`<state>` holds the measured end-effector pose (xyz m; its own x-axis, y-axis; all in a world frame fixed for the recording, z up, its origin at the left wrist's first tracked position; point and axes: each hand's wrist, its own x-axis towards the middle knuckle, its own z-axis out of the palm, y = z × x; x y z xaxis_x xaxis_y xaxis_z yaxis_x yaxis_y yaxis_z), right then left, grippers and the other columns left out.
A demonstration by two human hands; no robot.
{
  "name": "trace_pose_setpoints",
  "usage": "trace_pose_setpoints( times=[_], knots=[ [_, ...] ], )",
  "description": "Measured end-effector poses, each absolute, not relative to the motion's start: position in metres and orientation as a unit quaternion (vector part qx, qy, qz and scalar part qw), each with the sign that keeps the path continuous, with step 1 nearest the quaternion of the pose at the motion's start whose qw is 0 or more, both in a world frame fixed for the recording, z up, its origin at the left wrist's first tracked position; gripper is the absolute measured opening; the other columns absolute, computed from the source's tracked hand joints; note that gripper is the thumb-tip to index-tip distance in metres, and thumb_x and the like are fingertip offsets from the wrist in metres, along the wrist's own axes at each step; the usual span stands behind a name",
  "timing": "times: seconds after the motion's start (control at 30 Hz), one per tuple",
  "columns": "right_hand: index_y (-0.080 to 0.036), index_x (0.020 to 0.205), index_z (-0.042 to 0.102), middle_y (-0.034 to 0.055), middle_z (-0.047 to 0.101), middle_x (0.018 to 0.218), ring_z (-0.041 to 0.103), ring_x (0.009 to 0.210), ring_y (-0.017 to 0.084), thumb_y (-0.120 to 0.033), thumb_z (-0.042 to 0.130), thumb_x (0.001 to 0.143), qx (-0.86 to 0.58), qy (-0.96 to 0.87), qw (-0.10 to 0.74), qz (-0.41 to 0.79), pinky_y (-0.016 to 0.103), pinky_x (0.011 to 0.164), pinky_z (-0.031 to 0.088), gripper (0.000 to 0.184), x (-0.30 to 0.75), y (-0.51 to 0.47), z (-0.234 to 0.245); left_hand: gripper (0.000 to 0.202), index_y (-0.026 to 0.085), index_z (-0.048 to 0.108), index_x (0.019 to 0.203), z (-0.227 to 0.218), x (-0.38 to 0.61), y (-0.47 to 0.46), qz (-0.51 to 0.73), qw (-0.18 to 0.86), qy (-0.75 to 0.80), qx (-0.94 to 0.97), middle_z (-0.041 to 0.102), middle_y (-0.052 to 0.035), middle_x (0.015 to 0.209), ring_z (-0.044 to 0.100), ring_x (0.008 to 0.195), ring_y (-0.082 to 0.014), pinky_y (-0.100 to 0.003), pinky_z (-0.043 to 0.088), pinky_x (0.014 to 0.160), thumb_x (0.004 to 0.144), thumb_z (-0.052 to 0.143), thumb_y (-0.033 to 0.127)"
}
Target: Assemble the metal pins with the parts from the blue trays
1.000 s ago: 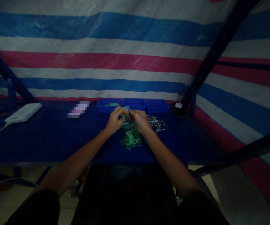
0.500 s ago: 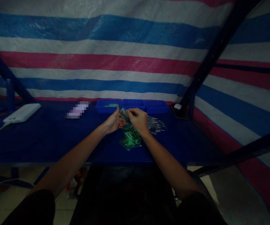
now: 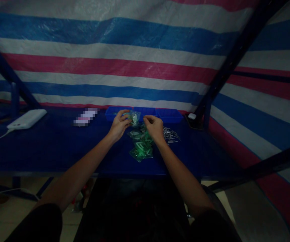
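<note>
My left hand (image 3: pixel 118 127) is closed on the edge of a small clear plastic bag (image 3: pixel 135 117) with pale pieces inside, raised over the table. My right hand (image 3: pixel 155 128) is pinched just to the right of the bag, apart from it; whatever its fingertips may hold is too small to make out. Below and between the hands lies a heap of green-tinted plastic bags (image 3: pixel 141 150) with small pieces in them. Thin metal rods (image 3: pixel 171 135) lie loose beyond my right wrist, partly hidden by it.
Three blue trays stand in a row at the back: a left tray (image 3: pixel 109 117), a middle tray (image 3: pixel 145 109) and a right tray (image 3: pixel 171 117). A white device (image 3: pixel 27 119) with a cable and a blurred-out item (image 3: pixel 85 117) lie left. A dark phone-like slab (image 3: pixel 195 124) carries a small white case (image 3: pixel 192 116).
My hands have drawn apart. The bag now hangs from my left hand, out of my right hand's fingers, and my right hand has shifted slightly to the right.
</note>
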<state>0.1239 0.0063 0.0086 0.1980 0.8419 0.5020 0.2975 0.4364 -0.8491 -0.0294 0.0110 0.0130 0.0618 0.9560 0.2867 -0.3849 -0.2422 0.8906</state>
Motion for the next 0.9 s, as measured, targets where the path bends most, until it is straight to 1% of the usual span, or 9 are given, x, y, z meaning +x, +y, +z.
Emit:
trace_pose_setpoints(
  times=[0.07,0.13,0.27,0.37,0.47,0.57,0.67,0.77,0.9],
  knots=[
    [-0.017,0.091,0.066,-0.0004,0.064,0.065,0.056,0.06,0.013,-0.021,0.059,0.068,-0.473,-0.597,0.581,0.286,0.027,0.062,0.045,0.024,0.12,0.009,0.006,0.05,0.021,0.05,0.104,0.012,-0.028,0.011,0.623,0.512,0.292,0.514,0.058,0.0031,0.078,0.057,0.066,-0.0097,-0.023,0.047,0.063,0.058,0.065,0.008],
    [-0.016,0.094,0.065,-0.0026,0.061,0.059,0.053,0.055,0.01,-0.019,0.059,0.068,-0.453,-0.587,0.561,0.368,0.024,0.057,0.043,0.026,0.117,0.009,0.005,0.046,0.02,0.051,0.103,0.009,-0.028,0.013,0.626,0.462,0.308,0.548,0.058,0.0017,0.082,0.057,0.069,-0.01,-0.024,0.047,0.067,0.06,0.064,0.009],
    [-0.013,0.088,0.063,-0.0022,0.058,0.054,0.049,0.049,0.009,-0.012,0.061,0.063,-0.412,-0.534,0.501,0.543,0.022,0.05,0.039,0.025,0.122,0.003,0.011,0.019,0.016,0.053,0.083,0.005,-0.029,0.016,0.619,0.342,0.323,0.628,0.056,-0.0012,0.085,0.057,0.08,-0.0129,-0.029,0.046,0.078,0.066,0.06,0.012],
    [-0.016,0.094,0.061,-0.0027,0.058,0.055,0.05,0.05,0.009,-0.007,0.059,0.06,-0.366,-0.496,0.496,0.612,0.022,0.049,0.038,0.035,0.131,-0.001,0.017,0.005,0.016,0.055,0.071,0.006,-0.029,0.014,0.586,0.273,0.302,0.7,0.053,-0.004,0.091,0.054,0.093,-0.0164,-0.032,0.045,0.084,0.069,0.059,0.014],
    [-0.019,0.096,0.06,-0.0045,0.056,0.056,0.049,0.052,0.009,-0.005,0.057,0.059,-0.32,-0.47,0.526,0.633,0.022,0.049,0.037,0.039,0.132,-0.002,0.02,0.004,0.016,0.055,0.066,0.007,-0.027,0.01,0.562,0.254,0.311,0.723,0.053,-0.0052,0.096,0.052,0.098,-0.0182,-0.031,0.044,0.082,0.068,0.059,0.015],
    [-0.019,0.092,0.06,-0.0041,0.055,0.059,0.047,0.052,0.008,-0.006,0.056,0.059,-0.305,-0.457,0.536,0.641,0.022,0.05,0.036,0.036,0.127,-0.002,0.019,0.004,0.016,0.052,0.07,0.004,-0.024,0.009,0.545,0.337,0.306,0.704,0.056,-0.0016,0.078,0.056,0.076,-0.0142,-0.027,0.046,0.069,0.07,0.057,0.017],
    [-0.018,0.092,0.06,-0.0043,0.054,0.058,0.045,0.05,0.007,-0.006,0.055,0.059,-0.316,-0.46,0.533,0.636,0.022,0.05,0.034,0.035,0.125,-0.002,0.019,0.005,0.017,0.049,0.073,0.0,-0.022,0.012,0.521,0.418,0.293,0.684,0.055,0.0025,0.065,0.053,0.055,-0.0096,-0.022,0.045,0.057,0.07,0.053,0.015],
    [-0.018,0.098,0.059,-0.0057,0.051,0.054,0.043,0.048,0.007,-0.007,0.053,0.059,-0.334,-0.483,0.523,0.617,0.021,0.048,0.032,0.041,0.128,-0.005,0.022,0.011,0.015,0.053,0.077,-0.001,-0.024,0.013,0.53,0.392,0.311,0.684,0.057,0.002,0.068,0.056,0.06,-0.0097,-0.021,0.045,0.061,0.068,0.05,0.009],
    [-0.018,0.103,0.057,-0.0062,0.052,0.051,0.042,0.046,0.008,-0.009,0.054,0.057,-0.343,-0.506,0.483,0.627,0.021,0.046,0.031,0.047,0.137,-0.009,0.028,0.025,0.016,0.06,0.086,0.004,-0.03,0.01,0.502,0.295,0.336,0.74,0.062,-0.0005,0.078,0.06,0.074,-0.0141,-0.027,0.046,0.073,0.065,0.049,0.006]
  ],
)
